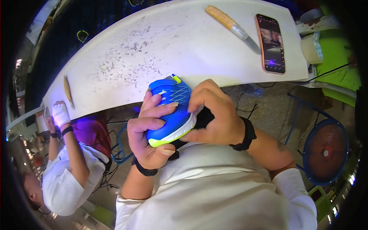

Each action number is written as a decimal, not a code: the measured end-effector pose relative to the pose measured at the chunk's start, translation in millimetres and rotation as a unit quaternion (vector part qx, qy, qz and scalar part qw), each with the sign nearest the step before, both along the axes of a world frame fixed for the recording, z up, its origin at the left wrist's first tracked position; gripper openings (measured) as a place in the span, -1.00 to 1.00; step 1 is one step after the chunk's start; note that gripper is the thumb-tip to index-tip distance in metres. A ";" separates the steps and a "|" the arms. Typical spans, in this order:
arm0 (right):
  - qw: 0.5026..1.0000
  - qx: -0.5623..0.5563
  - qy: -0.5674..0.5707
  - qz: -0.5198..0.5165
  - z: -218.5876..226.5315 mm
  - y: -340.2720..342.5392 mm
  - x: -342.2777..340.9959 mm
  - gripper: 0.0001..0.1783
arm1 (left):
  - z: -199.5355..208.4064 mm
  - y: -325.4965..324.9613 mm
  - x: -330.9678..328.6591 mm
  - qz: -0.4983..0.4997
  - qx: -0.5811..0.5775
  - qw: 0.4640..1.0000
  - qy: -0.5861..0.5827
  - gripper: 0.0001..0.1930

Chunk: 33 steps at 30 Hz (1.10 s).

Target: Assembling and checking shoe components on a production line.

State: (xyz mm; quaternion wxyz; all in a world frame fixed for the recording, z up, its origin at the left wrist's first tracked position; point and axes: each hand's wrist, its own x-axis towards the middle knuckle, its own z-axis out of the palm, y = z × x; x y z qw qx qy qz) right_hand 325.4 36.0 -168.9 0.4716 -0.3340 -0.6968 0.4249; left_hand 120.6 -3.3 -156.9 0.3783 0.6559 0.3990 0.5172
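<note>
A small blue shoe (174, 111) with a white and yellow-green sole is held up in front of me, just off the table's near edge. My left hand (151, 132) wraps round it, fingers across the blue upper and thumb by the yellow-green end of the sole. On the other side, my right hand (218, 113) pinches at the white sole edge with bent fingers and thumb. Whether anything small sits between those right fingertips is hidden. Black bands circle both my wrists.
Dark scraps litter the white table (184, 50). A wooden-handled knife (232, 27) and a phone (270, 44) lie at the far right, beside a tape roll (312, 48). Another pointed tool (68, 91) is at left, near a co-worker (69, 168). A round fan (326, 151) stands right.
</note>
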 end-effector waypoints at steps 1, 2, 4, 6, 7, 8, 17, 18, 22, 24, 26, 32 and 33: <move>0.998 -0.064 -0.008 -0.023 -8.9 -5.8 -2.8 -0.47 | 1.7 0.7 -0.5 -0.006 -0.006 1.000 0.024 -0.39; 0.997 -0.070 0.000 -0.029 -10.9 -8.8 -3.7 -0.47 | 4.2 0.4 -0.3 -0.011 -0.014 0.999 0.045 -0.38; 0.997 -0.066 0.046 -0.004 -11.0 -12.0 -2.1 -0.45 | 7.0 4.4 0.6 -0.021 -0.011 0.998 0.057 -0.39; 0.998 -0.003 0.070 0.003 -5.2 -12.4 -3.9 -0.50 | 10.6 5.7 1.1 -0.028 0.002 0.997 0.074 -0.39; 0.996 0.008 0.087 -0.003 -3.8 -15.1 -8.4 -0.52 | 11.9 4.6 1.9 -0.032 -0.004 0.997 0.070 -0.38; 0.994 0.021 0.105 -0.008 -2.9 -15.2 -12.1 -0.55 | 13.8 5.1 0.8 -0.035 -0.008 0.997 0.067 -0.37; 0.988 0.104 0.113 0.004 -11.1 -1.7 -8.2 -0.55 | 8.2 12.6 0.4 -0.086 0.026 0.995 0.032 -0.38; 0.987 0.108 0.116 0.014 -10.8 -2.5 -8.2 -0.55 | 5.3 11.6 -2.3 -0.092 0.038 0.995 0.022 -0.39; 0.996 -0.015 0.084 0.040 -4.5 -8.3 -6.1 -0.55 | 3.2 8.8 -14.2 -0.140 0.014 0.990 0.002 -0.40; 0.995 -0.024 0.083 0.041 -9.1 -9.2 -8.4 -0.53 | 2.1 7.3 -21.3 -0.145 -0.010 0.989 0.002 -0.45; 0.996 -0.021 0.072 0.056 -9.1 -7.1 -11.0 -0.53 | 3.1 9.9 -26.4 -0.180 -0.020 0.983 0.009 -0.55; 0.997 0.009 0.035 0.063 -4.6 -8.9 -21.8 -0.53 | 8.4 4.7 -32.8 -0.180 -0.064 0.982 0.004 -0.82; 0.998 0.018 0.027 0.057 -3.8 -8.8 -22.7 -0.54 | 7.4 4.0 -30.7 -0.168 -0.069 0.983 -0.007 -0.76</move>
